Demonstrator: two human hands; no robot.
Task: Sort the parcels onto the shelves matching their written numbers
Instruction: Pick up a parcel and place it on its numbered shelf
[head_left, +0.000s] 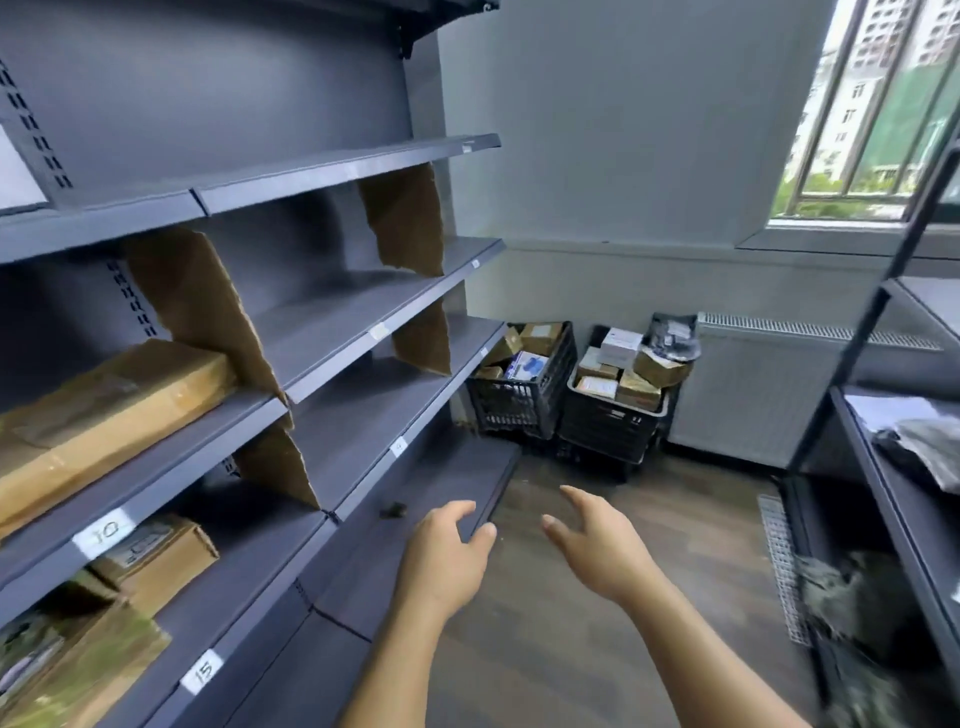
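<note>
My left hand (447, 545) and my right hand (597, 540) reach forward side by side over the floor, fingers loosely spread, holding nothing. On the left stands a grey shelf unit (363, 317) with cardboard dividers (202, 306) and number labels; I read 10 (104, 531) and 15 (202, 671). A long brown parcel (104, 415) lies on the shelf above label 10. Smaller boxes (156, 556) sit on the shelf below it. Two black crates (519, 405) (608, 426) full of parcels stand in the far corner.
A second dark rack (883, 467) with bagged items stands on the right. A radiator (769, 395) and a window (872, 114) are on the back wall. A small dark object (393, 511) lies on the lowest shelf. Wooden floor runs between the racks.
</note>
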